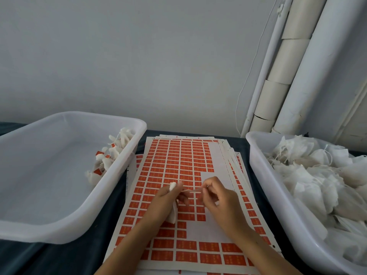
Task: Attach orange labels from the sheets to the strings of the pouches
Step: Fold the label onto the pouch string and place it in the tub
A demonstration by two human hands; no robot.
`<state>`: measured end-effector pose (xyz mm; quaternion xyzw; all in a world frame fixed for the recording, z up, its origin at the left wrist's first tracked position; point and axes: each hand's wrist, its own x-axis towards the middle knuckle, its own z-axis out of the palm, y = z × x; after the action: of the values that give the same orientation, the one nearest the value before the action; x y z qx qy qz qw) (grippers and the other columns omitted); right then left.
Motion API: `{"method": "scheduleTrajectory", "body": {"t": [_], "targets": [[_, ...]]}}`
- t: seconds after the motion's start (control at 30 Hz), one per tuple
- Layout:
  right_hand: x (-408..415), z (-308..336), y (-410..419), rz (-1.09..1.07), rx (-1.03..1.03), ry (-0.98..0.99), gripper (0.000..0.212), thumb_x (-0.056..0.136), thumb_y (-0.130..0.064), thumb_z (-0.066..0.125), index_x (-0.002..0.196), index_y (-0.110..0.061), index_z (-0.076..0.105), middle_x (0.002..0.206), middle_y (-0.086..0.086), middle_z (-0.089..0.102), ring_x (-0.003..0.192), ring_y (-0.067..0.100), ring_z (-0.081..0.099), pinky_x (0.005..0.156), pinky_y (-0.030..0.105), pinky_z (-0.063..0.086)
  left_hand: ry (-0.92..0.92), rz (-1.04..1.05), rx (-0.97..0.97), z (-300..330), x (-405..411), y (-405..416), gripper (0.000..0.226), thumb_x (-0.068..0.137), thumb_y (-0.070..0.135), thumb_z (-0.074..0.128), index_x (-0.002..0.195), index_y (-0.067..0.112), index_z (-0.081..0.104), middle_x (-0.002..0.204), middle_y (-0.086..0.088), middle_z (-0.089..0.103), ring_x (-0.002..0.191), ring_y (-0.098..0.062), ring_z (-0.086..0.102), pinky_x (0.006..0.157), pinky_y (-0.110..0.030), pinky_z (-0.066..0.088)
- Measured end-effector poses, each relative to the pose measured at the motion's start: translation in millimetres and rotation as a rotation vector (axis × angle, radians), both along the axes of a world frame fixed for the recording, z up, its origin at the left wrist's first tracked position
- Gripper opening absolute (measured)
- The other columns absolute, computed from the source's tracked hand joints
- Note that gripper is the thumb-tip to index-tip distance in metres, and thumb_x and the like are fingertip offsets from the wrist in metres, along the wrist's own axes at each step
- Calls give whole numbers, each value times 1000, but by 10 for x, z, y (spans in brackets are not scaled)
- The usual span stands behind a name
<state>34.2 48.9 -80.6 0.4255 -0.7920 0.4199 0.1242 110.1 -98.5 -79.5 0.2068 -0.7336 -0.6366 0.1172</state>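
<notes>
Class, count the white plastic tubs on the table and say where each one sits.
2. One tub sits left of the label sheets, holding a few labelled pouches. The other tub sits to their right, piled with pouches; its far side runs out of frame.

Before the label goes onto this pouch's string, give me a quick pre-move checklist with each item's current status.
1. Pouch held in left hand: ok.
2. String stretched between left hand and right hand: ok.
3. Orange label already in the right grip: cannot tell.
4. Label sheet under the hands still has orange labels: ok.
5. Left bin has room for the finished pouch: ok.
6. Right bin holds more pouches: ok.
</notes>
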Motion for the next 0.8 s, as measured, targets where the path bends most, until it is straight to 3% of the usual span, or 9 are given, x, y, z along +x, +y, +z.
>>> {"method": "scheduleTrajectory", "body": {"t": [0.13,0.23,0.37,0.47,0.5,0.57,0.63,0.8], "targets": [[-43,21,-46,11,29,157,16,88,-27,56,98,-15,62,90,-7,69,75,-4,61,68,-3,43,13,-30,109,52,5,-8,39,92,48,48,70,25,71,66,7,68,57,-3,61,64,-20,43],[-63,-2,-47,22,4,134,13,86,-21,60,97,-17,62,93,-10,68,82,-9,59,74,-1,43,35,-1,134,40,4,-11,29,87,37,62,63,22,68,58,7,62,58,-7,54,65,-24,43],[-46,43,-61,40,-111,-157,15,86,-32,50,101,-32,52,100,-26,61,95,-7,60,81,6,47,80,25,98,16,-12,-1,21,87,33,63,72,19,65,57,10,61,54,-1,56,60,-17,44],[-48,131,-116,70,-173,-580,28,86,-53,49,100,-29,54,96,-22,63,91,-5,62,73,10,51,116,16,57,18,-3,21,18,87,33,63,75,21,66,62,12,66,57,1,62,51,-8,44],[-56,145,-138,82,-165,-644,26,88,-51,52,96,-27,56,90,-17,65,86,-4,63,67,9,50,132,17,42,22,3,26,18,87,33,63,74,22,66,63,12,67,60,1,64,52,-8,44],[-76,157,-176,76,-122,-650,11,89,-34,57,87,-24,58,83,-9,67,78,-1,65,62,9,49,160,25,-1,37,12,35,19,88,33,61,73,22,66,66,13,68,64,2,64,56,-10,45],[-108,141,-197,52,-110,-595,9,89,-25,59,81,-23,59,82,-5,67,77,4,66,63,11,50,168,49,4,48,10,45,20,89,35,58,75,24,69,71,15,70,70,4,65,56,-9,46],[-207,150,-195,-153,-341,-604,9,90,-25,59,83,-19,59,84,-5,68,74,11,67,58,15,52,117,112,-4,43,-18,53,24,90,43,52,84,32,72,80,37,65,79,21,57,61,-7,36]]}}
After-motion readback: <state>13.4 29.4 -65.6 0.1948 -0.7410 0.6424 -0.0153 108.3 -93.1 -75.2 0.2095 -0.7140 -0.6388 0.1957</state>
